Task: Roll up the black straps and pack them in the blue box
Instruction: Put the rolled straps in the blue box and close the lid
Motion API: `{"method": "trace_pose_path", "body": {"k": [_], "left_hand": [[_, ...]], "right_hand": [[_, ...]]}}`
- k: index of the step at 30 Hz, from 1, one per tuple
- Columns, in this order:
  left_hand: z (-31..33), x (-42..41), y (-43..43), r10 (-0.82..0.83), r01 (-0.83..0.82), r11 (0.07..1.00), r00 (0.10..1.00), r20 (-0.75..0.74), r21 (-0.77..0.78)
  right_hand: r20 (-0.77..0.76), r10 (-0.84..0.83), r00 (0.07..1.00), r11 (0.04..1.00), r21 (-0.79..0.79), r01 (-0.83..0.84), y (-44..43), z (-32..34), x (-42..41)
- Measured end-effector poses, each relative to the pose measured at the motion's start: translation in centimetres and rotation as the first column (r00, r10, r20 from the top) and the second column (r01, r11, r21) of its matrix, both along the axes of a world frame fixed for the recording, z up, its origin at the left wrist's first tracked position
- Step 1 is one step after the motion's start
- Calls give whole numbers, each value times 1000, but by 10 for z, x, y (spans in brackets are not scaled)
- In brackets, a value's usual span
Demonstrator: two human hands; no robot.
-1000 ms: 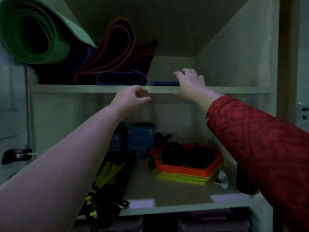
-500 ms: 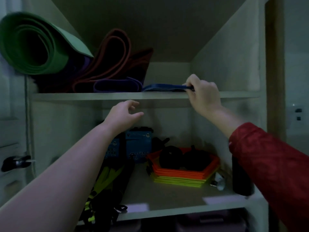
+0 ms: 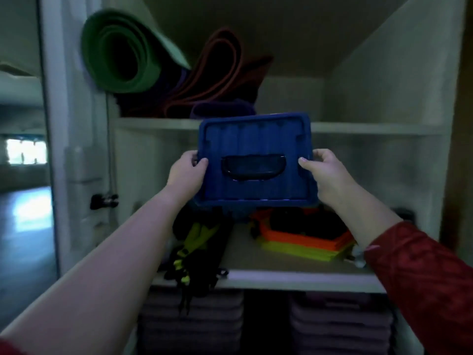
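I hold a flat blue plastic lid or box piece (image 3: 256, 139) with a dark handle recess, tilted toward me in front of the cupboard's upper shelf. My left hand (image 3: 188, 172) grips its left edge and my right hand (image 3: 323, 172) grips its right edge. Black straps with yellow-green trim (image 3: 197, 252) lie in a loose heap on the left of the middle shelf, hanging over its front edge. Whether the blue piece is the box itself or only its lid cannot be told.
A rolled green mat (image 3: 120, 52) and red and purple mats (image 3: 220, 80) fill the upper shelf (image 3: 371, 128). Orange and yellow hexagonal trays (image 3: 314, 239) with dark objects sit on the middle shelf's right. Grey drawers (image 3: 340, 326) stand below. The open cupboard door (image 3: 64, 149) is at left.
My right hand pulled the blue piece off the upper shelf and down in front of me. My left hand came up and took its left edge. The view shifted right and closer.
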State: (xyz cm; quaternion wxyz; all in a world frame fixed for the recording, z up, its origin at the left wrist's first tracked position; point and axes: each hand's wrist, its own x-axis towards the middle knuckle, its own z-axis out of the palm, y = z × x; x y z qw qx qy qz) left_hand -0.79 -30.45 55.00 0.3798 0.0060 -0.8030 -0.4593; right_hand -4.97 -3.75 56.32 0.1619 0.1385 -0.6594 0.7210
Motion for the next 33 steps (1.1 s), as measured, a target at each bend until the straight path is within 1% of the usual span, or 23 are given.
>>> {"method": "trace_pose_path", "body": {"k": [2,4,7,9,11,12,14,15,17,19,22,27,33], "left_hand": [[-36,14,-29,42,-41,999,996,78,-16],[-85,32,-56,60,-59,998,981,183,-14],[-172,58,-92,110,-123,992,921,374,11],[-233,72,-114,152,-160,987,834,531,-31],[-289,84,-133,198,-177,979,716,669,-101],[-314,90,-141,205,-181,977,662,721,-112],[-354,101,-153,200,-190,976,588,784,-107],[-369,105,-158,201,-191,975,566,800,-110],[-395,110,-164,201,-181,976,541,816,-120],[-410,113,-165,189,-164,979,540,820,-118],[-428,110,-170,187,-107,982,547,816,-154],[-442,97,-175,176,-43,982,575,799,-185],[-456,83,-181,136,-57,990,569,811,-125]], "right_hand": [[134,43,990,999,-3,-43,-22,-43,-3],[239,72,968,997,2,-75,-48,-100,-2],[400,86,912,992,48,-115,-89,-201,11],[509,81,857,978,124,-166,-113,-270,26],[591,43,805,952,220,-212,-130,-331,35],[629,18,777,937,261,-234,-138,-354,42],[683,-42,729,916,318,-245,-149,-396,49],[691,-72,720,903,352,-247,-154,-412,51],[694,-130,708,849,446,-282,-157,-438,52],[708,-167,687,804,501,-321,-157,-450,58],[705,-211,677,769,547,-331,-155,-459,65],[650,-271,710,758,599,-258,-153,-474,64],[621,-302,723,763,613,-208,-155,-485,67]]}}
